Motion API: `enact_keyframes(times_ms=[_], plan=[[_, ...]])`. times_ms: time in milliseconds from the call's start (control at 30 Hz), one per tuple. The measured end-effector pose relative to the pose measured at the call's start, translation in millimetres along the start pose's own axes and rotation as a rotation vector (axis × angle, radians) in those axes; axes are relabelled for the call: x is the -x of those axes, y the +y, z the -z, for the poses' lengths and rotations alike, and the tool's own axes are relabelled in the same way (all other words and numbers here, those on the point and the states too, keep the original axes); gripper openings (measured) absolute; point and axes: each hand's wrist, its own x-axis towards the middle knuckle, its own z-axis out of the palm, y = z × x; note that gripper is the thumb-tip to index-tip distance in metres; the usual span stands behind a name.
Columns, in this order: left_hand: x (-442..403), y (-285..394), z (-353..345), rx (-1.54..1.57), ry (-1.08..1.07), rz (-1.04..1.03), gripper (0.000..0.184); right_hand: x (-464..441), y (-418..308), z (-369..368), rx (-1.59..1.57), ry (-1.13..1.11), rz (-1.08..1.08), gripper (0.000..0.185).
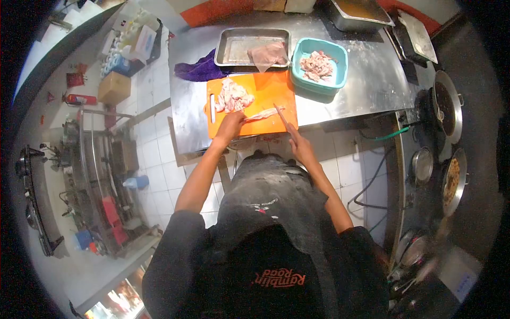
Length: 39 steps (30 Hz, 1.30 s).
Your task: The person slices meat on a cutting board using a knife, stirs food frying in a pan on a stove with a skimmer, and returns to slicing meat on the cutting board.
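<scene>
An orange cutting board lies near the front edge of the steel table. On it is a pile of pale pink raw meat, probably chicken or skin. A long pale strip of the same meat stretches across the board's front. My left hand is closed on the strip's left end. My right hand is wrapped around a knife, whose blade meets the strip near its right end. Behind the board stands a turquoise basin holding cut meat pieces.
A metal tray behind the board holds a pinkish piece in what looks like plastic. A purple cloth lies left of it. Another metal pan stands at the back right. Woks line the right side.
</scene>
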Motion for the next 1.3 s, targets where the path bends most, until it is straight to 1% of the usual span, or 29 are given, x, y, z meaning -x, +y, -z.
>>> enact_keyframes(times_ms=[133,200,233,267,300,333,367,400,433,467,533,633,700,767,833,900,1000,1133,1200,1267,1300], plan=[[23.1,-27.9,10.9,-0.054,0.077,0.029,0.011,2.3,-15.8,7.3,0.057,-0.039,-0.082,0.069],[27.8,-28.5,19.9,-0.293,0.010,0.209,0.009,4.5,-24.0,10.0,0.183,0.020,-0.038,0.067],[27.3,-23.4,23.3,-0.309,0.026,0.306,0.010,3.7,-30.3,12.0,0.186,0.020,-0.042,0.067],[23.9,-16.4,23.4,-0.304,0.023,0.304,0.010,2.1,-36.7,13.9,0.259,0.024,-0.069,0.066],[18.2,-7.5,22.0,-0.214,0.158,0.165,0.013,0.4,-43.2,15.1,0.333,0.029,-0.095,0.066],[12.8,-1.8,15.9,-0.123,0.291,0.026,0.016,1.2,-42.6,11.8,0.337,0.027,-0.097,0.066],[3.2,5.9,7.0,-0.032,0.294,-0.065,0.018,2.4,-42.3,8.6,0.350,0.011,-0.083,0.063],[-9.5,17.0,-4.8,-0.021,0.243,-0.079,0.019,2.8,-39.0,5.9,0.365,-0.005,-0.067,0.061],[-18.6,34.3,-12.3,0.089,0.250,-0.127,0.019,2.7,-32.7,3.2,0.373,-0.006,-0.065,0.061],[-26.6,43.5,-26.0,0.095,0.252,-0.126,0.019,3.9,-25.6,-0.7,0.391,-0.033,-0.061,0.063],[-46.3,54.4,-49.2,0.139,0.227,-0.222,0.018,2.4,-24.4,0.9,0.415,-0.055,-0.059,0.065],[-56.7,64.7,-65.3,0.138,0.230,-0.201,0.015,9.3,-27.5,1.6,0.392,-0.054,-0.074,0.068],[-61.4,61.6,-68.6,0.129,0.225,-0.185,0.015,9.9,-26.2,2.0,0.381,-0.073,-0.072,0.079],[-58.3,57.4,-75.9,0.117,0.209,-0.164,0.015,11.5,-24.3,-0.8,0.376,-0.065,-0.065,0.078],[-58.1,56.5,-75.4,0.092,0.237,-0.206,0.015,0.4,-20.0,-5.0,0.368,-0.055,-0.050,0.077],[-58.6,55.7,-74.3,0.080,0.210,-0.203,0.015,-15.1,-12.7,-10.8,0.341,-0.060,-0.015,0.069],[-58.4,60.8,-75.1,0.058,0.203,-0.192,0.015,-32.7,-31.4,-9.8,0.360,-0.065,-0.077,0.072],[-63.0,62.7,-77.6,0.008,0.252,-0.198,0.014,-14.1,-22.4,-13.4,0.352,-0.062,-0.097,0.074],[-64.2,62.0,-75.6,0.021,0.221,-0.169,0.014,-0.2,-13.3,-11.5,0.391,-0.139,-0.136,0.073],[-65.3,62.6,-72.0,0.038,0.181,-0.151,0.014,-9.1,-24.9,-5.5,0.392,-0.124,-0.126,0.074],[-65.5,63.1,-71.1,0.035,0.183,-0.147,0.013,-17.4,-29.7,-7.4,0.394,-0.080,-0.088,0.074]])
